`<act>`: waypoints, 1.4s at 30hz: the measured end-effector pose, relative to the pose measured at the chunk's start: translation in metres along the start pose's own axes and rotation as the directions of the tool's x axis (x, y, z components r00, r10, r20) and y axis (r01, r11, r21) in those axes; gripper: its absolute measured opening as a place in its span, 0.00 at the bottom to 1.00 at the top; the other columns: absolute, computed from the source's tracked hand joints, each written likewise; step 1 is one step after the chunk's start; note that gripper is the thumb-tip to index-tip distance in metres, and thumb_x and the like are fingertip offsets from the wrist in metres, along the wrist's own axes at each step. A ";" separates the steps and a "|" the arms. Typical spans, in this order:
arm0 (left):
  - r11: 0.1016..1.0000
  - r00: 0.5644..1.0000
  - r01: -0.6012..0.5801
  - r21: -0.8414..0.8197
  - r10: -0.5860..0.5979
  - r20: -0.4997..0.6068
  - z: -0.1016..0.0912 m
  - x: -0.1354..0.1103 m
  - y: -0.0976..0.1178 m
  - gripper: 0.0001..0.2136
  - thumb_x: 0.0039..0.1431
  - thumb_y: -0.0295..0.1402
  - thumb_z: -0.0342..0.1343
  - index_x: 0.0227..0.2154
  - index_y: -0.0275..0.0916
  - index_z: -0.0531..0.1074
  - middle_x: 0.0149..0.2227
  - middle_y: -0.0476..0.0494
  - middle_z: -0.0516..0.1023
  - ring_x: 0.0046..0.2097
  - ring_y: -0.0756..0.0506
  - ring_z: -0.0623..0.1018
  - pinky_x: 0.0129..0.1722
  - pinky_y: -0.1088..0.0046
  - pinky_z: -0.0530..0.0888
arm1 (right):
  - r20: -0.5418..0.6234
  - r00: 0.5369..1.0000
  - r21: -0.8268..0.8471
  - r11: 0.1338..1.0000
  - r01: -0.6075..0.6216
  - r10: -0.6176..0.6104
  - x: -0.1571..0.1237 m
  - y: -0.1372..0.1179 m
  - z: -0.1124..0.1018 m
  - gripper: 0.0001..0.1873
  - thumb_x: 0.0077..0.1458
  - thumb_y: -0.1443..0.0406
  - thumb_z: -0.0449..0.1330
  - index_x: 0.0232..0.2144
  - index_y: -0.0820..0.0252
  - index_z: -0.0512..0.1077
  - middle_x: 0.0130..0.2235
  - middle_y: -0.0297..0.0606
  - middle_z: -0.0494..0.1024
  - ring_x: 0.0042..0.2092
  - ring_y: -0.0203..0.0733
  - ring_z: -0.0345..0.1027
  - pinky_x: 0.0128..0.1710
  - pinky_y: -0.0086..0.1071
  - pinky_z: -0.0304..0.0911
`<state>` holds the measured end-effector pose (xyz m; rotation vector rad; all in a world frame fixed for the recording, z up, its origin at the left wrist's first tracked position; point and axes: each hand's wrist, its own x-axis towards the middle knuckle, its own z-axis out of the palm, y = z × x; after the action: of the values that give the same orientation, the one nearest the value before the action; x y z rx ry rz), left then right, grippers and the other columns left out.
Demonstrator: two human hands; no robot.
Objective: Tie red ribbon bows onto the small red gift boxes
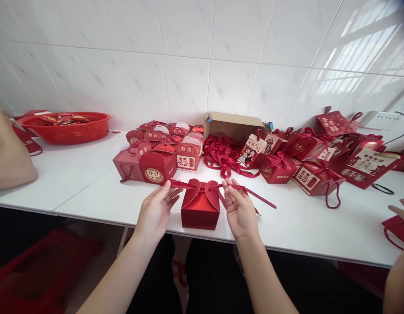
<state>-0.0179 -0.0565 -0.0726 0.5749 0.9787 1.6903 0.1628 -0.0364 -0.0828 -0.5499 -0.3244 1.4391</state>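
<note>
A small red gift box (200, 214) stands upright near the front edge of the white table, its rounded top flaps folded together. A red ribbon (179, 185) runs through the top of the box and out on both sides. On the left of the box, my left hand (156, 210) pinches one end of the ribbon between thumb and fingers. To the right, my right hand (240, 209) grips the other part, and loose ribbon tails hang past its fingers onto the table. Neither hand touches the box body.
Several closed red boxes (157, 168) stand behind on the left. A cardboard carton (232, 118) spills a heap of ribbons (221, 150). Finished boxes with bows (278, 168) crowd the right. A red basin (76, 133) holds packets. Other people's arms (12, 161) show at both sides.
</note>
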 end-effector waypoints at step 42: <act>0.956 0.946 -0.286 0.062 0.292 -0.142 -0.011 0.000 0.028 0.11 0.39 0.35 0.67 0.24 0.39 0.71 0.25 0.53 0.73 0.27 0.52 0.74 0.25 0.79 0.66 | -0.101 0.982 -0.095 0.984 0.148 -0.158 -0.010 -0.012 -0.017 0.12 0.41 0.64 0.69 0.29 0.57 0.70 0.27 0.27 0.73 0.27 0.30 0.69 0.20 0.21 0.64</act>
<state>-0.0417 -0.0636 -0.0559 0.6506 1.0784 2.0020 0.1810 -0.0495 -0.0893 -0.6577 -0.3367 1.2461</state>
